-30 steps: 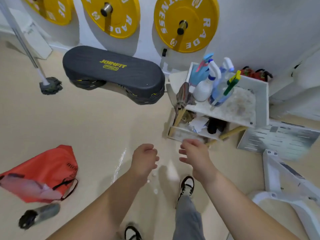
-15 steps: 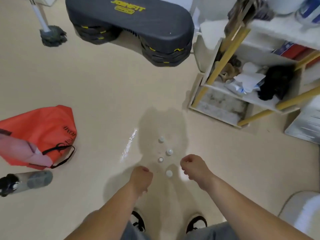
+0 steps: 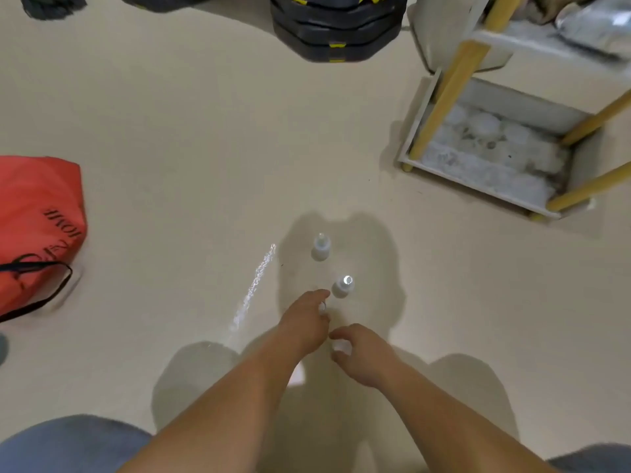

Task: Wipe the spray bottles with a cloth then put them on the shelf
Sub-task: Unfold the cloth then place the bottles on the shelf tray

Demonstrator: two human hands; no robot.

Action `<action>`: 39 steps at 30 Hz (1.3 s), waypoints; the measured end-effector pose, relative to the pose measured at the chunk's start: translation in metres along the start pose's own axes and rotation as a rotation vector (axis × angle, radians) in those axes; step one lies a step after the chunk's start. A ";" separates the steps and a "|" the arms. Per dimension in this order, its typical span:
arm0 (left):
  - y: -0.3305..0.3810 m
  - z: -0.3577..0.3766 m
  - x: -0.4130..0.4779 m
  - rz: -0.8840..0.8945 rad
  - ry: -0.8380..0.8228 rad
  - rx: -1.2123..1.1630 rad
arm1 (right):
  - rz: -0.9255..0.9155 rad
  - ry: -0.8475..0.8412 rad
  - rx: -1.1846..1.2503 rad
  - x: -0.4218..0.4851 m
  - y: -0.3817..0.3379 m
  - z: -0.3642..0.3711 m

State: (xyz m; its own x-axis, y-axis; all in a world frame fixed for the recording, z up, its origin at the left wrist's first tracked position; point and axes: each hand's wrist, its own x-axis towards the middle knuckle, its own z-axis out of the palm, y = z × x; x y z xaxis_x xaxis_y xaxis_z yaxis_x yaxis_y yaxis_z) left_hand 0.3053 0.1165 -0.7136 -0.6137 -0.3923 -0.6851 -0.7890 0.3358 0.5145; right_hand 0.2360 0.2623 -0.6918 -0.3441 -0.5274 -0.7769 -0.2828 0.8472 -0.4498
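Spray bottle (image 3: 341, 348) seemingly pinched within right hand (image 3: 368, 357) fingers.

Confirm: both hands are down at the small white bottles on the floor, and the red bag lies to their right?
No. The head view shows the red bag to the left of the small white bottles, not the right. The left hand and right hand are down at them on the floor.
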 end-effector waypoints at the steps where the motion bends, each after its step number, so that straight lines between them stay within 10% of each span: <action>1: -0.001 0.004 0.004 -0.004 0.050 -0.054 | -0.006 0.048 0.063 0.002 0.007 0.004; 8: -0.001 0.007 0.020 -0.009 0.107 -0.306 | 0.218 0.121 0.765 0.008 0.023 0.002; 15: 0.039 -0.047 0.041 0.058 0.463 -0.270 | 0.312 0.699 0.799 0.026 -0.010 -0.025; 21: 0.063 -0.069 0.063 0.100 0.214 0.174 | 0.095 0.494 0.591 0.023 -0.023 -0.044; 29: 0.046 -0.063 0.045 0.186 0.272 0.392 | 0.108 0.483 0.611 0.034 -0.016 -0.027; 39: 0.061 -0.077 -0.008 0.206 0.317 -0.201 | 0.039 0.612 0.713 0.013 -0.034 -0.035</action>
State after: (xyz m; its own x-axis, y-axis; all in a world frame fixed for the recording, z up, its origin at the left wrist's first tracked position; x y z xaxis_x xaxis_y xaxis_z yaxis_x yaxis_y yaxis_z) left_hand 0.2602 0.0739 -0.6372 -0.7124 -0.5888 -0.3817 -0.6199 0.2732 0.7356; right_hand 0.2097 0.2241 -0.6715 -0.8098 -0.2686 -0.5215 0.2845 0.5976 -0.7496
